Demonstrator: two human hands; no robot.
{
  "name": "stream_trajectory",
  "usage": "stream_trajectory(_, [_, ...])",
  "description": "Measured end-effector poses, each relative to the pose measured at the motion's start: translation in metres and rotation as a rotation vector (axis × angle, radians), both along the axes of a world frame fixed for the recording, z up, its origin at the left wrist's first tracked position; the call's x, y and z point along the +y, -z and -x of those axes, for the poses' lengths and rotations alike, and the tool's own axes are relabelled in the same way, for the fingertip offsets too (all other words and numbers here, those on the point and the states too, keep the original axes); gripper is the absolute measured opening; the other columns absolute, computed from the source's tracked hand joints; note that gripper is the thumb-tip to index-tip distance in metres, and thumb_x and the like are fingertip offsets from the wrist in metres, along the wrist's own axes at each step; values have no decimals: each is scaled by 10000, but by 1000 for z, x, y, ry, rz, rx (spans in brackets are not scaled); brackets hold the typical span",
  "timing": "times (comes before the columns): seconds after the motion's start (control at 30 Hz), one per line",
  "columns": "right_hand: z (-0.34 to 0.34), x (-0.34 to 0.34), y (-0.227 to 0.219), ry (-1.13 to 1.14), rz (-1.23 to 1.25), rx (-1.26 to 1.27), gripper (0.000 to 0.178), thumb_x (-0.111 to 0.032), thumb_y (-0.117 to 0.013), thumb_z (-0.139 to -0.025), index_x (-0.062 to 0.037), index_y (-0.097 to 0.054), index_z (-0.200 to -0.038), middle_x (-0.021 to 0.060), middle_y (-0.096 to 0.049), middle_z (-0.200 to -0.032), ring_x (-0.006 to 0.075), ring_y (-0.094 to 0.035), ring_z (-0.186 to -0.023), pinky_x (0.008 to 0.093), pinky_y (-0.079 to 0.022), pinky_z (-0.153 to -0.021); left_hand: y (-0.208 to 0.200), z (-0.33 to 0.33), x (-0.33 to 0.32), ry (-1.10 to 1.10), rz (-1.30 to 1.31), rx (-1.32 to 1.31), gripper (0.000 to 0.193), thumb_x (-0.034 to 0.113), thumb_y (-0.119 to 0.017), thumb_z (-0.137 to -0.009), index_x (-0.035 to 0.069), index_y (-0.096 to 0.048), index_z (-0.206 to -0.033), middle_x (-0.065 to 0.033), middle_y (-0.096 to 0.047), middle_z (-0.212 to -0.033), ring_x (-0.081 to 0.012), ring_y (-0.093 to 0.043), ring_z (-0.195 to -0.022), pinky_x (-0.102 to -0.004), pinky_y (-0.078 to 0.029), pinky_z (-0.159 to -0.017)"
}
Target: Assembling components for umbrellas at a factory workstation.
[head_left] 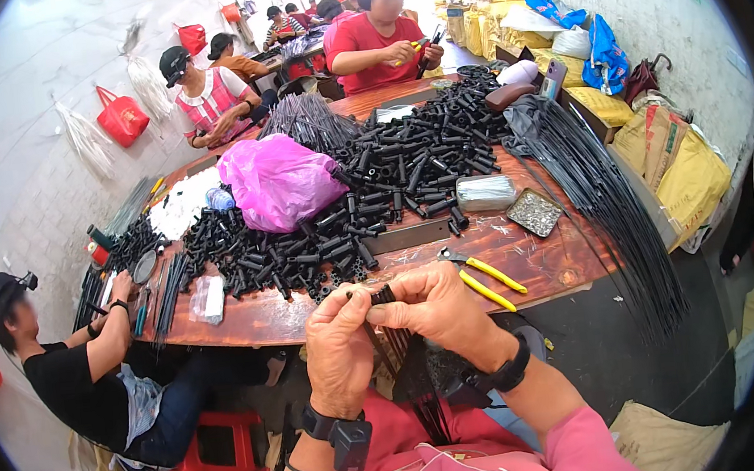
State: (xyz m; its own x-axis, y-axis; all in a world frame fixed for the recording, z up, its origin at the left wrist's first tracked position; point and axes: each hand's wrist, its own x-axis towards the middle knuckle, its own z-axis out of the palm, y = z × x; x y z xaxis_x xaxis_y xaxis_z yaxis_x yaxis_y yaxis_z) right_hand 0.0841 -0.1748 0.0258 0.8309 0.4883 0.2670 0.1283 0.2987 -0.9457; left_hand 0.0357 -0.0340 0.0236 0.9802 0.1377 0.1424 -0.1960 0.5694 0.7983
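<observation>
My left hand (340,342) and my right hand (437,311) meet in front of the table's near edge, both with fingers pinched. Between the right thumb and fingers is a small black ribbed part (384,295). At the left fingertips a little dark piece shows, too small to name. Several thin black rods (423,402) hang below the hands toward my lap; their upper ends are partly hidden by my fingers. Pliers with yellow handles (484,282) lie on the table just beyond my right hand, jaws apart.
The reddish wooden table (567,259) carries a big heap of black tubular parts (424,155), a pink plastic bag (278,183), a clear box of pins (486,193) and a metal tray (535,213). Long black rods (612,206) overhang its right edge. A co-worker (75,370) sits left; others work across.
</observation>
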Motion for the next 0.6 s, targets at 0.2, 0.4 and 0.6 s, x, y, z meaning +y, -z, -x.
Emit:
stream_trajectory(0.2, [8, 11, 13, 292, 64, -104, 206, -127, -728, -838, 8, -663, -695, -47, -585, -621, 13, -465, -580, 219, -345, -473, 2, -8, -20, -284, -55, 19, 53, 20, -623, -893, -15, -657, -914, -32, -644, -836, -90, -584, -732, -226, -470, -683])
stream_trajectory(0.4, [-7, 6, 18, 141, -39, 16, 162, -113, -712, -841, 23, -674, -762, -22, -601, -628, 22, -493, -590, 219, -384, -487, 5, -14, -19, -254, 21, 42, 41, 14, -631, -889, -11, -658, -907, -24, -639, -824, -69, -573, -707, -202, -455, -630])
stream_trajectory(0.6, [-7, 7, 11, 184, -22, 35, 108, -73, -666, -862, 29, -690, -838, -7, -624, -677, 29, -531, -627, 213, -420, -526, 22, -29, -18, -227, -75, 11, 132, 62, -602, -927, -26, -664, -1004, -45, -654, -945, -90, -596, -827, -211, -473, -720])
